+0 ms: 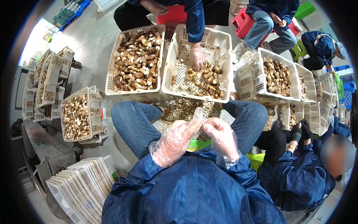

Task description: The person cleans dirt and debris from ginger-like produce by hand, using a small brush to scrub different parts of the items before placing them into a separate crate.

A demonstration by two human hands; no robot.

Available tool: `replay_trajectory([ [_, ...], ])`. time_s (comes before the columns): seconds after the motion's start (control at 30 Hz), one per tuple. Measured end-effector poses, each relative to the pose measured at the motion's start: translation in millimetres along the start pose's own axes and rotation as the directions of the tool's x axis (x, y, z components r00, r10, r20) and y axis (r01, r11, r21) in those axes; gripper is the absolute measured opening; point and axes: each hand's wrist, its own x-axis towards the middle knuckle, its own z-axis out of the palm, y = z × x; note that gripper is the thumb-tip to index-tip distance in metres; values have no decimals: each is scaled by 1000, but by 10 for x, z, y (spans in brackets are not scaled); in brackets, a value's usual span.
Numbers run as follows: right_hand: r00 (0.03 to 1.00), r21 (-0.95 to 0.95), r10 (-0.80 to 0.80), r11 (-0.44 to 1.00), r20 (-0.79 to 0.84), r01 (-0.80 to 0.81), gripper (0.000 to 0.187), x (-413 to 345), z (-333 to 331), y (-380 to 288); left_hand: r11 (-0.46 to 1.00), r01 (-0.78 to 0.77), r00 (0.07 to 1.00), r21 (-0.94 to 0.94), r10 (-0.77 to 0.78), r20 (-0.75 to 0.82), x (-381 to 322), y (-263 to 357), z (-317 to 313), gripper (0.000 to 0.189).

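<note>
My left hand (174,141), in a clear plastic glove, is raised over my lap with loose film standing up past its fingertips. Close against it, my right hand (222,137), gloved likewise, has its thumb and fingertips pinched at the film of the left glove (198,113). Whether a small thing is hidden in the left fingers I cannot tell. Beyond my knees stands a white plastic crate (170,86) with some brown mushrooms (208,79) inside. A co-worker's gloved hand (198,56) reaches down to those mushrooms. Left of it, another crate (110,84) is full of mushrooms (137,61).
Trimmings (181,109) cover the floor between my feet. Stacked empty-looking crates (81,182) stand at my left, near a crate of mushrooms (75,117). More crates (277,95) line the right side. A seated co-worker (296,173) is close on my right.
</note>
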Motion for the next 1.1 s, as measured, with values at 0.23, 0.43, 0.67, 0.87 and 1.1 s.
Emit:
replay_trajectory([
  [0.23, 992, 251, 92, 962, 88, -112, 11, 99, -112, 273, 759, 445, 895, -475, -369, 250, 33, -133, 33, 68],
  [0.43, 950, 325, 271, 894, 158, -309, 17, 259, -285, 625, -375, 325, 578, -868, -648, 497, 208, -822, -65, 30],
  [0.67, 914, 536, 382, 748, 135, -392, 15, 512, -502, 1097, -162, -26, 546, -986, -829, 121, 888, -2250, -165, 47],
  [0.87, 879, 579, 456, 683, 137, -445, 15, 651, -533, 1189, 697, 699, 564, 160, -675, 476, 1202, -2718, 1036, 28],
  [1.1, 889, 670, 407, 603, 209, -434, 17, 735, -571, 1162, 849, 167, 392, 501, -523, 757, 1250, -3258, 2225, 47],
])
